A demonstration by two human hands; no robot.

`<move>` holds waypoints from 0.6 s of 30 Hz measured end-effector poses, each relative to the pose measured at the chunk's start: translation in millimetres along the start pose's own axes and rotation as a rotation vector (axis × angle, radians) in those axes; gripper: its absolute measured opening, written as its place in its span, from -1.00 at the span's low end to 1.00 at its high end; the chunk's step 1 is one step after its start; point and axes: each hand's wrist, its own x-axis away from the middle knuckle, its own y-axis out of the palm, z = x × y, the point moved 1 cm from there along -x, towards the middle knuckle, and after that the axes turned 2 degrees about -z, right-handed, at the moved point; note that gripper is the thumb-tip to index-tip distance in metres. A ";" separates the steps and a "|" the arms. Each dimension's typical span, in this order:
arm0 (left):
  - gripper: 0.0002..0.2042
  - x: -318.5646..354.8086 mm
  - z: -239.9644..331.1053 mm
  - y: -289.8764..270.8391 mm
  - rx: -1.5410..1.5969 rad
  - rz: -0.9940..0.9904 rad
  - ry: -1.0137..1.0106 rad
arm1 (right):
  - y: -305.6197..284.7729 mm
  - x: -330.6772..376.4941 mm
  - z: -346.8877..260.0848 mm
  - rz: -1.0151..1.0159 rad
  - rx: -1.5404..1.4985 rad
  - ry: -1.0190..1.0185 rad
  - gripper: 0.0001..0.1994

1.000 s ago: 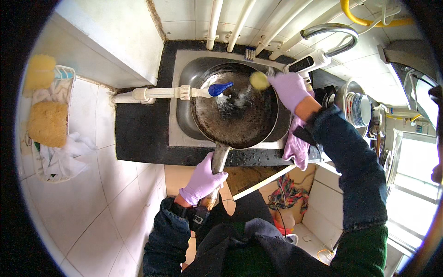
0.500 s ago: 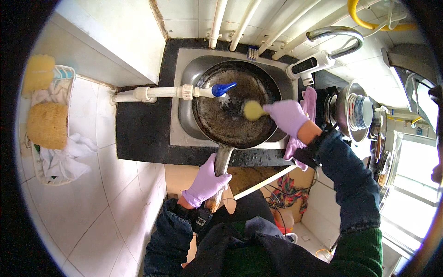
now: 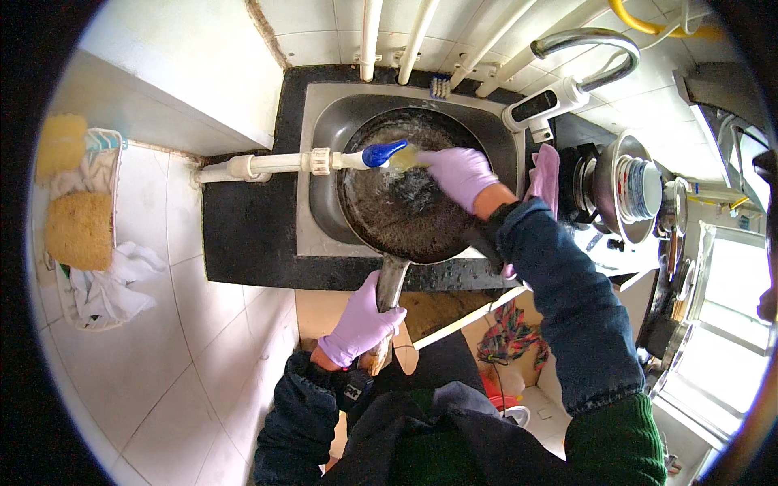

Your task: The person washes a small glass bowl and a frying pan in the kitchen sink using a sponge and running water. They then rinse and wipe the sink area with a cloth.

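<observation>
A dark, worn frying pan (image 3: 385, 215) lies in the steel sink (image 3: 324, 202), its handle pointing toward me. My left hand (image 3: 361, 320), in a lilac glove, is closed around that handle. My right hand (image 3: 463, 178), also gloved, grips a yellow round-headed scrubber (image 3: 408, 159), blurred by motion, over the far half of the pan. Just left of the scrubber is a white pipe tap (image 3: 324, 161) with a blue end (image 3: 384, 154). Water wets the pan's inside beneath it. The scrubber's handle is hidden in my right fingers.
A chrome gooseneck faucet (image 3: 587, 81) stands at the sink's far right corner. Beside the right rim hangs a pink cloth (image 3: 545, 172). Farther right, a steel basin (image 3: 609, 194) holds stacked bowls (image 3: 640, 190). At far left hangs a basket (image 3: 121, 182) with cloths and a tan sponge (image 3: 79, 231).
My right hand has moved left and away from me with the scrubber, from the pan's right side to near the tap. My left hand stays on the handle.
</observation>
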 end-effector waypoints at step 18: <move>-0.46 0.5 3.7 15.2 0.087 -0.019 -0.056 | 3.8 63.1 -42.4 -0.201 -0.086 -0.183 -0.71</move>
